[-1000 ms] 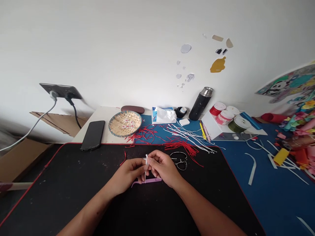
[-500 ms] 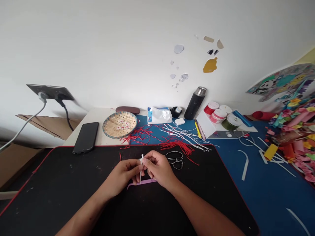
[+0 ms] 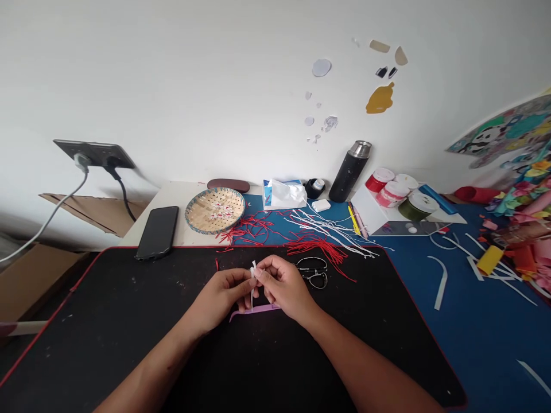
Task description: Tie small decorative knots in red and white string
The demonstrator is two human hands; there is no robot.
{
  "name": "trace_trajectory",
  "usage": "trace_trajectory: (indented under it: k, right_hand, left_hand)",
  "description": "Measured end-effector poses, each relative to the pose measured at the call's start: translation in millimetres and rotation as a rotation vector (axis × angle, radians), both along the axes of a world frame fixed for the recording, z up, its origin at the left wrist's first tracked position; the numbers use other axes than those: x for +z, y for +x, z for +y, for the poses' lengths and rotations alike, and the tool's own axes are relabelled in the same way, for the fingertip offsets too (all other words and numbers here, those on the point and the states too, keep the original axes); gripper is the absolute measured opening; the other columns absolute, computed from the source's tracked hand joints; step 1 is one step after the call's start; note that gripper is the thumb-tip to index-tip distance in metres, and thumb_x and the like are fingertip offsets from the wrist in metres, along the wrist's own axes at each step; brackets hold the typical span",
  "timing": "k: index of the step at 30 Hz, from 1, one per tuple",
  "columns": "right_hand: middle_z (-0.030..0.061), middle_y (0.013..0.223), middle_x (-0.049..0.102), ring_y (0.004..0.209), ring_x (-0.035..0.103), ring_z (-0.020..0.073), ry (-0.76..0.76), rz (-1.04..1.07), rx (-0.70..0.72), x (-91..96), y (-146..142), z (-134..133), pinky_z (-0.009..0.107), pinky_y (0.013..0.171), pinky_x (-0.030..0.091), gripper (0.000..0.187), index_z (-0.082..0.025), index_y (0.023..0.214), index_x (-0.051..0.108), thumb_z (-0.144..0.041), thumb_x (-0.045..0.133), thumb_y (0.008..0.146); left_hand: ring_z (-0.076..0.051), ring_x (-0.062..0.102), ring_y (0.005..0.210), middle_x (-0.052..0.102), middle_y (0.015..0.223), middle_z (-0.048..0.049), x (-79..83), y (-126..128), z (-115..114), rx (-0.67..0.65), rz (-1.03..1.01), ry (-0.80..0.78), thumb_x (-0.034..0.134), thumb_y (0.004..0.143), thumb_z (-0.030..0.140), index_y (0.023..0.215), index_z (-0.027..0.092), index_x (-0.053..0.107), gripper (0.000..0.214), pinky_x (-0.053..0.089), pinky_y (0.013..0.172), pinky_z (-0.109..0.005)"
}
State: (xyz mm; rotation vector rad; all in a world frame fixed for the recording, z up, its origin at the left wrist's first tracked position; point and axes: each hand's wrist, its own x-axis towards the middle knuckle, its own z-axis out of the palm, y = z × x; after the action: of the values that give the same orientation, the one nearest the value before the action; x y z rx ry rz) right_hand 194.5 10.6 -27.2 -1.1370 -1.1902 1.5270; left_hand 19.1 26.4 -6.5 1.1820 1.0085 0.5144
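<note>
My left hand (image 3: 221,295) and my right hand (image 3: 282,285) meet above the black desk mat (image 3: 107,321), their fingertips pinching a thin white strip (image 3: 252,281) that hangs down between them. Its upper end is folded or tied, but my fingers partly hide it. Just beneath my hands lie lilac tweezers (image 3: 256,311), partly covered by my fingers. Small black-handled scissors (image 3: 312,271) rest on the mat to the right of my right hand. A tangle of red cords (image 3: 316,249) lies just beyond them, with white cords (image 3: 331,232) farther back.
A woven bamboo dish (image 3: 214,210) and a black phone (image 3: 157,232) lie beyond the mat's far left. Behind them stand a tissue pack (image 3: 282,194) and a black flask (image 3: 349,171). Ribbon spools (image 3: 415,206) and colourful paper scraps (image 3: 527,229) sit to the right.
My hands stay together on the white strip and shift only slightly. The whole scene sways a little between frames as the head camera moves.
</note>
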Motion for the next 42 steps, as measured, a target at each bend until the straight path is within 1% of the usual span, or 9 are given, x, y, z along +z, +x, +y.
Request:
trace_trajectory:
  k: [7,11,15,19,25,30,34,37,42]
  right_hand:
    - [-0.0047,0.06,0.06,0.04,0.044,0.0076,0.012,-0.042,0.009,-3.5,-0.3,-0.9,0.019,0.039,0.033,0.034,-0.019,0.094,0.061,-0.053,0.069,0.09]
    - [-0.0063,0.059,0.057,0.039,0.044,0.0071,-0.027,0.01,0.0,-1.0,1.4,0.6,0.02,0.038,0.033,0.038,-0.019,0.091,0.062,-0.055,0.072,0.087]
    - [-0.0048,0.066,0.06,0.041,0.044,0.0058,-0.079,0.091,0.025,2.3,4.1,2.4,0.02,0.039,0.033,0.039,-0.018,0.09,0.064,-0.055,0.076,0.083]
    - [-0.0047,0.066,0.061,0.041,0.044,0.0058,-0.118,0.144,0.037,4.2,5.3,3.2,0.02,0.039,0.032,0.039,-0.018,0.088,0.065,-0.054,0.079,0.081]
    - [-0.005,0.064,0.061,0.043,0.043,0.0061,-0.106,0.149,0.053,6.2,4.8,2.5,0.02,0.041,0.035,0.04,-0.019,0.091,0.067,-0.056,0.078,0.082]
    - [-0.007,0.059,0.056,0.042,0.041,0.0062,-0.087,0.136,0.059,3.5,3.2,1.5,0.02,0.04,0.034,0.041,-0.019,0.094,0.066,-0.057,0.076,0.084]
    - [-0.0077,0.057,0.054,0.041,0.04,0.0061,-0.099,0.143,0.039,1.4,2.7,1.6,0.02,0.04,0.033,0.04,-0.019,0.089,0.064,-0.056,0.077,0.083]
    - [-0.007,0.059,0.055,0.042,0.041,0.0063,-0.101,0.127,0.04,2.4,3.4,1.8,0.02,0.04,0.032,0.04,-0.019,0.089,0.065,-0.056,0.077,0.082]
    - [-0.0072,0.058,0.054,0.041,0.041,0.0063,-0.101,0.097,0.054,4.4,4.3,1.7,0.02,0.041,0.032,0.041,-0.018,0.088,0.064,-0.057,0.077,0.083]
  left_hand:
    - [-0.015,0.058,0.056,0.066,0.062,-0.0018,-1.1,-0.8,-0.8,-0.003,0.03,0.035,0.074,0.081,0.062,0.075,0.015,0.071,0.047,0.047,0.057,-0.026]
    - [-0.015,0.059,0.056,0.067,0.063,-0.0023,-0.6,-3.3,1.2,-0.014,-0.043,-0.043,0.077,0.08,0.061,0.077,0.014,0.073,0.047,0.046,0.057,-0.025]
    - [-0.013,0.059,0.055,0.067,0.061,-0.0035,-0.2,-5.8,1.0,-0.002,-0.149,-0.138,0.076,0.082,0.061,0.076,0.013,0.073,0.048,0.043,0.053,-0.023]
    - [-0.012,0.057,0.053,0.067,0.061,-0.0039,0.1,-5.2,-1.1,0.015,-0.206,-0.195,0.081,0.078,0.058,0.076,0.013,0.074,0.046,0.041,0.051,-0.022]
    - [-0.013,0.057,0.054,0.067,0.063,-0.003,1.0,-0.7,-1.6,0.072,-0.145,-0.118,0.084,0.075,0.056,0.072,0.014,0.073,0.043,0.044,0.053,-0.024]
    - [-0.014,0.055,0.056,0.065,0.062,-0.0013,3.8,1.5,-0.9,0.066,-0.049,-0.022,0.082,0.075,0.056,0.07,0.016,0.071,0.042,0.046,0.055,-0.025]
    - [-0.014,0.056,0.056,0.066,0.062,-0.0022,4.0,0.2,-1.0,0.054,-0.063,-0.059,0.083,0.074,0.056,0.072,0.016,0.072,0.042,0.046,0.055,-0.025]
    - [-0.015,0.057,0.057,0.067,0.063,-0.0029,4.7,-1.3,-0.6,0.011,-0.071,-0.094,0.083,0.074,0.056,0.076,0.015,0.075,0.042,0.045,0.055,-0.025]
    - [-0.015,0.057,0.057,0.068,0.065,-0.0028,6.0,-0.7,0.8,-0.033,-0.039,-0.083,0.083,0.074,0.055,0.08,0.014,0.077,0.041,0.047,0.055,-0.025]
